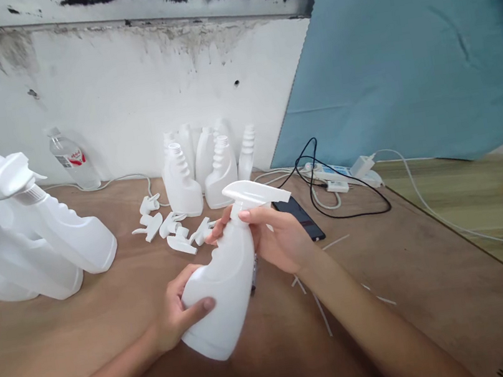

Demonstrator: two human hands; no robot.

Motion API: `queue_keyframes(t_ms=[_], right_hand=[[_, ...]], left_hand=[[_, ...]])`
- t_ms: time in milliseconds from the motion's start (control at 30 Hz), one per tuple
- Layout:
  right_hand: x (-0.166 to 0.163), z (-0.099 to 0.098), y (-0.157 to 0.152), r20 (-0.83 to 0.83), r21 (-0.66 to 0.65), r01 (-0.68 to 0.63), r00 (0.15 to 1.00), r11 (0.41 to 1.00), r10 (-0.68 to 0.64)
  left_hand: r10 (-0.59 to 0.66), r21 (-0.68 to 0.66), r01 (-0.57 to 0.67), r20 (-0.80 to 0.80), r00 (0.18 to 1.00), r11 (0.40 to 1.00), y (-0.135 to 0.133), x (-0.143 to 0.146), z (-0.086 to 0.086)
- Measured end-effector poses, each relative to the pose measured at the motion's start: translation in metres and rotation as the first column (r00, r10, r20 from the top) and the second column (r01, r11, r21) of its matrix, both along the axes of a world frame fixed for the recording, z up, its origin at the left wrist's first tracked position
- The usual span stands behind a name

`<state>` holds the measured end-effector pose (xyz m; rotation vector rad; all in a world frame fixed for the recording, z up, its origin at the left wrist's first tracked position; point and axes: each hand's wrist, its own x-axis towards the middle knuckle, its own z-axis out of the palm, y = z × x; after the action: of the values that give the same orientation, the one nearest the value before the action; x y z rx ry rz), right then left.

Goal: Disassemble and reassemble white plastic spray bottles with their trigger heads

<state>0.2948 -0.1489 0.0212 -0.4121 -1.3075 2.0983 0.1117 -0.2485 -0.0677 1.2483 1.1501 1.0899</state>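
Note:
A white spray bottle is held tilted above the table, its top leaning to the right. My left hand is closed around the lower body, thumb lying across the front. At the neck, my right hand grips the collar of the white trigger sprayer head, which sits on the bottle's mouth. Some right fingers are hidden behind the neck. Beyond the bottle, several loose trigger sprayer heads lie on the table. Several white bottles without heads stand against the wall.
Several bottles with sprayer heads stand at the left. A clear water bottle leans by the wall. To the right are a phone, a black cable, a power strip and thin white strips on the brown table.

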Motion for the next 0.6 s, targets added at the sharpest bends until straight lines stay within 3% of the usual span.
queue_keyframes(t_ms=[200,400,600], right_hand=[[0.000,0.001,0.000,-0.004,-0.023,0.089,0.996,0.996,-0.089],[-0.001,-0.004,-0.002,0.043,0.061,0.082,0.995,0.995,-0.085],[-0.008,-0.002,-0.009,-0.120,0.037,0.086,0.989,0.996,-0.081]], left_hand=[[-0.011,-0.006,0.011,0.051,0.999,1.000,-0.001,0.001,-0.002],[0.000,0.012,-0.001,0.048,0.999,1.000,-0.001,0.000,-0.005],[0.013,0.019,-0.013,0.014,1.000,1.000,0.000,-0.001,-0.005]])
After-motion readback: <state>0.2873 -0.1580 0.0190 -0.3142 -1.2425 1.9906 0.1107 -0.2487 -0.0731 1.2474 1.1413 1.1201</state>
